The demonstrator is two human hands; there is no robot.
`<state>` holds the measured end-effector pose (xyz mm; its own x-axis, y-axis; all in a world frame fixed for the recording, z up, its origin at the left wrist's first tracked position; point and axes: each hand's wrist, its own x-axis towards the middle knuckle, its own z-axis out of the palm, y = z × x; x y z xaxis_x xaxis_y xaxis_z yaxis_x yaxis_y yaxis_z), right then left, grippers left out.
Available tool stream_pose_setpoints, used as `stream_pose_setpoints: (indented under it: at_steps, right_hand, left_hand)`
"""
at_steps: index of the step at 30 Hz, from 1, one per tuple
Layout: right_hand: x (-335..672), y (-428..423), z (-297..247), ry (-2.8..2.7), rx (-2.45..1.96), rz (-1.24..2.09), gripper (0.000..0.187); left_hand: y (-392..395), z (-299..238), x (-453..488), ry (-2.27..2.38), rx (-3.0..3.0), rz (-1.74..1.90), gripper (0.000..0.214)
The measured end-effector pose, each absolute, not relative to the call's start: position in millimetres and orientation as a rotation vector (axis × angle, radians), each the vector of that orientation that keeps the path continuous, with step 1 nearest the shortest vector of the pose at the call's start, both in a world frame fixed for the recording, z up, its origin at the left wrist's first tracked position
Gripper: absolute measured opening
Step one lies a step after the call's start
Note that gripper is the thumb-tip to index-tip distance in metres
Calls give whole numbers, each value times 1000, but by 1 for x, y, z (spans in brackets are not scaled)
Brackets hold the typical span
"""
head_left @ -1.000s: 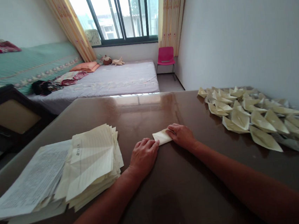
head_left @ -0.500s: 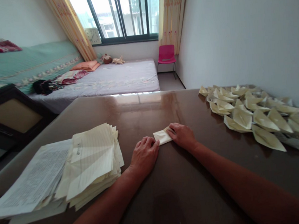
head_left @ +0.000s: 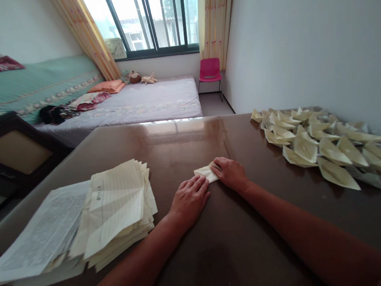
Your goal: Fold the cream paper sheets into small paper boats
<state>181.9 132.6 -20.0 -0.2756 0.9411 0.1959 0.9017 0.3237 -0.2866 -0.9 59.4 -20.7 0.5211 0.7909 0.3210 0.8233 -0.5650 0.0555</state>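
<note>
A small folded piece of cream paper point(head_left: 207, 173) lies on the brown table between my hands. My left hand point(head_left: 191, 198) rests palm down with its fingers stretched forward, the tips lying flat on the paper's near left part. At the paper's right end, my right hand point(head_left: 230, 173) has its fingers curled over the edge, holding it against the tabletop; part of the paper is hidden under them. To my left is a stack of lined, cream sheets point(head_left: 116, 208). Many folded paper boats point(head_left: 334, 149) crowd the table's right side.
Printed white sheets point(head_left: 37, 234) lie partly under the lined stack, at the left. The glossy table point(head_left: 184, 143) reaches toward a bed point(head_left: 159, 98). A pink chair point(head_left: 209, 70) stands under the window by the right wall, and a dark cabinet point(head_left: 15, 146) is at the left.
My left hand has slid slightly right, and its curled fingers have straightened out flat onto the paper. My right hand keeps its hold at the right end. The view has shifted slightly.
</note>
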Motion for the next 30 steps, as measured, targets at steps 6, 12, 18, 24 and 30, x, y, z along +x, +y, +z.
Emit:
stream_pose_setpoints:
  at_steps: [6, 12, 18, 24, 30]
  right_hand:
    - [187, 140, -26, -2080, -1574, 361, 32]
    - [186, 116, -2, -2221, -1143, 254, 40]
    - [181, 68, -8, -2722, -924, 324, 75]
    - [200, 69, -29, -2738, -1149, 99, 84]
    - [201, 64, -15, -2660, -1407, -33, 74]
  left_hand:
    - [58, -20, 1, -1421, -2610, -407, 34]
    - [58, -22, 0, -1433, -2595, -396, 35]
    - [57, -22, 1, -1417, -2616, -311, 30]
    - [56, -23, 1, -1442, -2545, -330, 37]
    - [51, -22, -4, -1457, -2509, -374, 33]
